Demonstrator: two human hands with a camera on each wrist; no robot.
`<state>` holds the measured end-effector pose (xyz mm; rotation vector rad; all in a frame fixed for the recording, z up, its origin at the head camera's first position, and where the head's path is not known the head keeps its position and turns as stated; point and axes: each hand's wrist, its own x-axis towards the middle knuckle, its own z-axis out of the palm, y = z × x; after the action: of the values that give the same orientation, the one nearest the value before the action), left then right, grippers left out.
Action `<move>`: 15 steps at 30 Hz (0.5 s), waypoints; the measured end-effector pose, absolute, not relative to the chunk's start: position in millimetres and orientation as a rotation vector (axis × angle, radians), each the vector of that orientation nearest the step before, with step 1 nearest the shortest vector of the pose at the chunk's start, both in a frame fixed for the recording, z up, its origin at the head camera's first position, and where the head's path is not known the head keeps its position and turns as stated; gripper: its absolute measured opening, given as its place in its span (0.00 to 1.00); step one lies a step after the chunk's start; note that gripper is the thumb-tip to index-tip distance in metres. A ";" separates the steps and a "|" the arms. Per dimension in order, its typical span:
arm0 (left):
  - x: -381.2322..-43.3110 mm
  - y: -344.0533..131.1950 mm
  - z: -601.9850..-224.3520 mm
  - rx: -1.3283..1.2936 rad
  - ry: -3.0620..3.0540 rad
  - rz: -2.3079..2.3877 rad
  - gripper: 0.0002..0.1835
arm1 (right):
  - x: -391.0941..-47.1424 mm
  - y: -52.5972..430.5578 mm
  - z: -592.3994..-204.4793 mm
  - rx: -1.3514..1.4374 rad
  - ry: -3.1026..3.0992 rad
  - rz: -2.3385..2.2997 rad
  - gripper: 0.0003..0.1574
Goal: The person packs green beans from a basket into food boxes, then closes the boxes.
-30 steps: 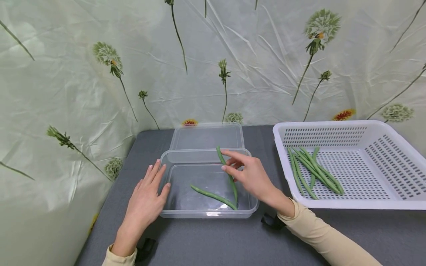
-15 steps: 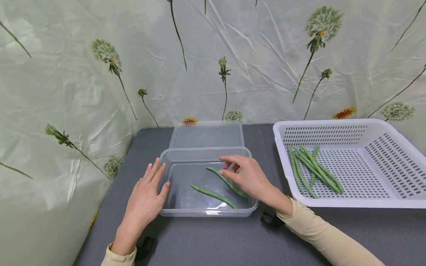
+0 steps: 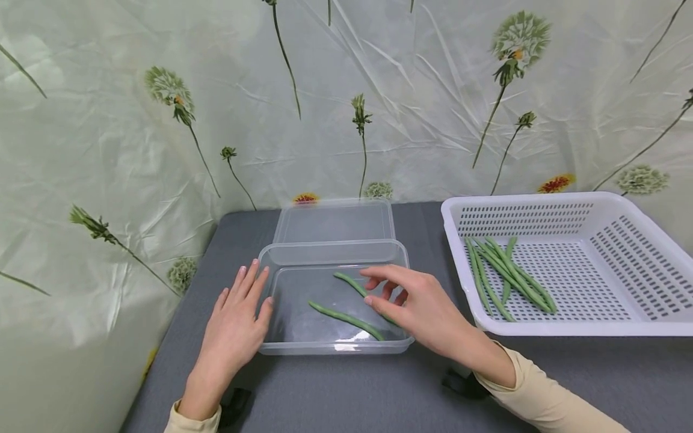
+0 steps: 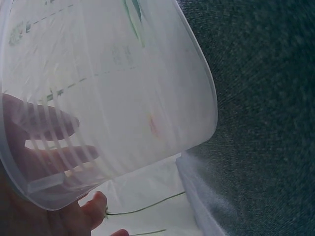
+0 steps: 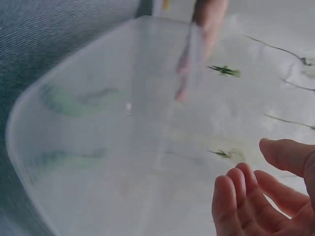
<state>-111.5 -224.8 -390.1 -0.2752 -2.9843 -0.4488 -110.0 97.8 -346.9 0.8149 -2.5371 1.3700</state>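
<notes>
A clear plastic container (image 3: 335, 347) stands on the grey cloth in the head view. Inside, one green bean (image 3: 343, 316) lies towards the front; behind it a second bean (image 3: 349, 282) is partly hidden by my right hand (image 3: 428, 307). That hand hovers over the container's right side, fingers loosely bent, thumb and fingertips apart, holding nothing; the right wrist view shows this hand (image 5: 266, 196) bare too. My left hand (image 3: 233, 325) touches the container's left side with straight fingers. In the left wrist view, its fingers (image 4: 54, 123) show through the clear wall.
Behind the container lies a clear lid (image 3: 335, 221). To the right, a white perforated basket (image 3: 585, 328) holds several green beans (image 3: 511, 273) at its left end. A flower-printed sheet (image 3: 303, 150) hangs along the back and left.
My right hand let go of a bean, which dropped into the container and lies slanted at the right. The hand has since drawn back right and towards me. My left hand stayed put.
</notes>
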 end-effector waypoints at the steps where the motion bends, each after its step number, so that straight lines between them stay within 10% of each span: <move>1: -111.5 -224.9 -389.6 -0.281 -2.982 -0.439 0.31 | -107.2 100.9 -343.2 0.824 -2.528 1.361 0.23; 15: -111.1 -224.2 -388.5 -0.288 -2.974 -0.477 0.33 | -100.1 166.9 -302.5 0.838 -2.523 0.901 0.25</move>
<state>-111.1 -224.2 -388.5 -0.2875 -2.9742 -0.4766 -100.1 166.9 -302.5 0.8376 -2.5226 0.9015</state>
